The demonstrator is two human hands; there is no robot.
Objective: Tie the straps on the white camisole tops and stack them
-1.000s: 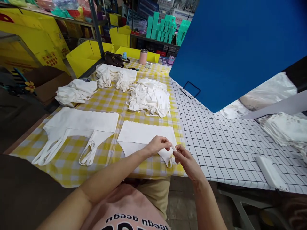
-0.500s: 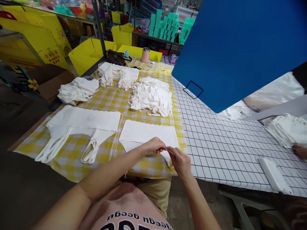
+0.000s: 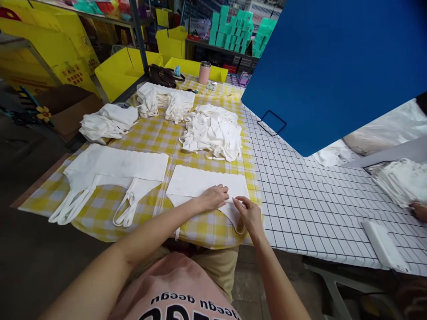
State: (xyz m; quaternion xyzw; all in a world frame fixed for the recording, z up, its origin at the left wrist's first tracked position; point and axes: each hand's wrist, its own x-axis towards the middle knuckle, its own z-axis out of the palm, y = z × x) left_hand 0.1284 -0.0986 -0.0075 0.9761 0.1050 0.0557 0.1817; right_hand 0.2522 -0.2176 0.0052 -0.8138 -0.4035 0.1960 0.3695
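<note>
Head view, lower centre of frame. White top (image 3: 203,182) lies flat on the yellow-checked counter (image 3: 150,138), long axis left to right, its tapering lower corner toward the near edge. Left hand (image 3: 215,198) rests palm down on the cloth, fingers side by side and lightly curled, pressing, not gripping. Right hand (image 3: 249,214) sits at that corner, thumb and forefinger pinched on the hem; nearer hand to it. Second top (image 3: 116,166) lies flat at left, loose white pile (image 3: 213,131) above.

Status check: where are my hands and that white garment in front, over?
Left hand down on white garment, grip unclear. Right hand fingers pinching its lower corner. Garment flat on checked cloth. White pile beyond, apart from hands.
</note>
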